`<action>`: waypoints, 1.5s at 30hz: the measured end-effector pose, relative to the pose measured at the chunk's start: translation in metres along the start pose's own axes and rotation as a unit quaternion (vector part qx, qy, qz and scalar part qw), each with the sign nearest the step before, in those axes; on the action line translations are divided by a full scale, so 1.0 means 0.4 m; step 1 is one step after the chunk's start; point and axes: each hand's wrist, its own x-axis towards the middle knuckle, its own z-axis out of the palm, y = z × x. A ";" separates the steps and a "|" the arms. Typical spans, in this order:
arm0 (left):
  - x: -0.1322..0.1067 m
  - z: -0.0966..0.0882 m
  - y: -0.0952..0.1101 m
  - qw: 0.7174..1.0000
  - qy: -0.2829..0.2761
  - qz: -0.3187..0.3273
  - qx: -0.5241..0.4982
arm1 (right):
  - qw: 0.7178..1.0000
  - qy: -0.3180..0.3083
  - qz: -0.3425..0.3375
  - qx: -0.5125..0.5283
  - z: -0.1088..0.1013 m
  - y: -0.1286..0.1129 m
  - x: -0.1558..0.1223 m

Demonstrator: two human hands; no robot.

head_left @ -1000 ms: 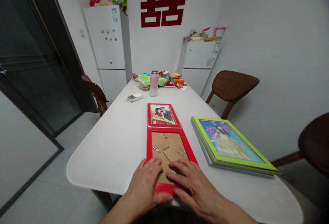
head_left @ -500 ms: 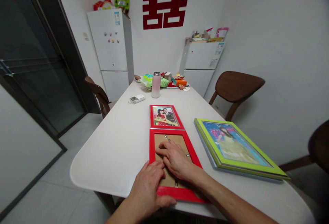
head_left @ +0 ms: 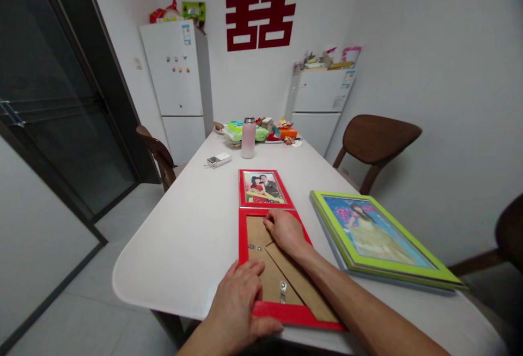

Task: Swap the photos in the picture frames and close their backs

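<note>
A red photo frame point(head_left: 242, 236) lies face down at the table's near edge, its brown backing board point(head_left: 267, 274) showing. My left hand point(head_left: 239, 301) grips the near left corner, thumb along the front rim and fingers over the board. Near the far rim, my right hand point(head_left: 286, 231) has its fingers pinched together where a metal clip was visible before; what they hold is hidden. One metal clip point(head_left: 255, 247) on the left points inward, and another clip point(head_left: 283, 292) sits near the front. A folded stand leg point(head_left: 304, 280) runs diagonally under my right forearm.
A red frame with a couple's photo point(head_left: 261, 188) touches the far rim. Stacked frames with a green one point(head_left: 376, 231) on top lie right. Farther back are a pink bottle point(head_left: 248, 138), a small white device point(head_left: 219, 160) and snack packets point(head_left: 281, 134). A chair point(head_left: 376, 138) stands right.
My right hand has moved from the board's middle to its far end, uncovering the left clip, which now lies across the board. My left hand stays at the corner.
</note>
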 end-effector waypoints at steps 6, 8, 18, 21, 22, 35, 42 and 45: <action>-0.001 -0.004 0.020 1.000 -0.004 -0.007 0.023 | 0.999 0.027 0.016 0.039 0.006 0.004 0.010; 0.003 0.001 0.038 0.999 -0.009 -0.006 0.038 | 0.997 0.030 -0.001 0.069 -0.008 0.008 0.002; 0.002 -0.069 0.071 0.998 0.038 0.024 -0.051 | 0.833 0.104 0.204 0.504 -0.124 0.085 -0.170; 0.001 -0.076 0.087 0.976 0.112 0.014 -0.187 | 0.703 0.007 0.186 0.686 -0.112 0.008 -0.241; 0.002 -0.070 0.097 0.960 0.135 0.013 -0.245 | 0.660 -0.045 0.183 0.728 -0.102 -0.027 -0.259; 0.146 -0.059 0.271 0.807 0.129 0.008 -0.576 | 0.658 0.109 0.253 0.701 -0.241 0.162 -0.216; 0.296 0.097 0.291 0.882 0.077 0.008 -0.465 | 0.890 0.124 0.244 0.365 -0.346 0.463 -0.139; 0.332 0.156 0.280 0.922 0.086 0.002 -0.378 | 0.919 0.115 0.235 0.294 -0.338 0.522 -0.118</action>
